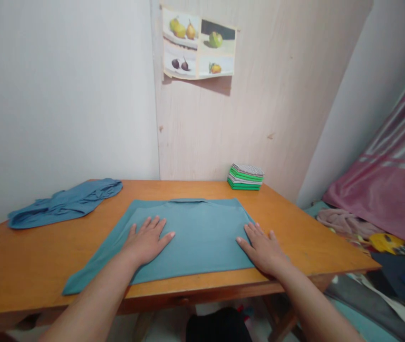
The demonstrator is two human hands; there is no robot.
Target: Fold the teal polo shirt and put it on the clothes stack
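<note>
Left hand (148, 240) and right hand (262, 247), both spread flat, press the teal folded cotton shirt (191, 237) on the orange wooden worktop (17, 266).

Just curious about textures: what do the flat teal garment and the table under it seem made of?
Teal garment: likely soft matte knit fabric; it lies limp and smooth. Table: probably wood with orange-brown varnish; faint grain and sheen show.
</note>
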